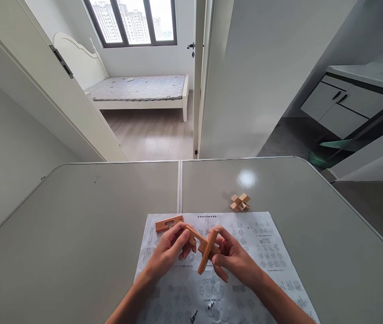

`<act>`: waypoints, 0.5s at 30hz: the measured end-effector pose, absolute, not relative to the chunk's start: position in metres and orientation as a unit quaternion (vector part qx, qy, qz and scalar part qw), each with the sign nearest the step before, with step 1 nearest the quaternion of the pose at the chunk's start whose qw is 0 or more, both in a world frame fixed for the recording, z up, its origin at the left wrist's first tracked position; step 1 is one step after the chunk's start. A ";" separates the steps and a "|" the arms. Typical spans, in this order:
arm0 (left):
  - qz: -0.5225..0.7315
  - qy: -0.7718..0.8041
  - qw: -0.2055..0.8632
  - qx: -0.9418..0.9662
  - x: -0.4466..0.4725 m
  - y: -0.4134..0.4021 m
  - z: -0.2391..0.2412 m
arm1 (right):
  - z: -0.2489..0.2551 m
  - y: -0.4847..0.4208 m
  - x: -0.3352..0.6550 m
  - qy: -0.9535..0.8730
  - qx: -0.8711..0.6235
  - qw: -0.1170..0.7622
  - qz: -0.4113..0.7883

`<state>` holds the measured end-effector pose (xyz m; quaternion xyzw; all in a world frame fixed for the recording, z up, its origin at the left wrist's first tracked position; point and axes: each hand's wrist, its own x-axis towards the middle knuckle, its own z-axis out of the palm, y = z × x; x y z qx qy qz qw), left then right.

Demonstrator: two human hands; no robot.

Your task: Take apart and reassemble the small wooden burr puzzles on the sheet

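Between my two hands, over the printed sheet (272, 283), two or more wooden puzzle pieces cross each other. My left hand (171, 245) pinches the end of a notched wooden piece (196, 235) between thumb and fingers. My right hand (234, 256) grips the other side, where a long wooden bar (207, 253) crosses the notched piece at a slant. How the pieces lock together is partly hidden by my fingers. Just beyond my left hand, a slotted wooden piece (169, 223) lies flat on the sheet's upper left.
An assembled wooden burr puzzle (240, 202) stands on the grey table (76, 234) past the sheet's top edge. Two small dark and shiny items (194, 316) lie near the sheet's bottom. Beyond the table are a doorway, a bed (137, 90) and a white cabinet (347, 103).
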<state>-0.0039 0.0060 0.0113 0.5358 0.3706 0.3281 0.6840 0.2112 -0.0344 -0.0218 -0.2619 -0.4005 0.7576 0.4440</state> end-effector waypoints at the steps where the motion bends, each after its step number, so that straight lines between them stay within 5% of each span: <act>1: 0.328 0.370 0.685 0.535 -0.004 0.006 0.010 | -0.022 -0.034 0.211 -0.402 -0.263 0.444 0.756; 15: 0.318 0.373 0.679 0.546 -0.003 0.006 0.010 | -0.025 -0.035 0.210 -0.374 -0.286 0.463 0.751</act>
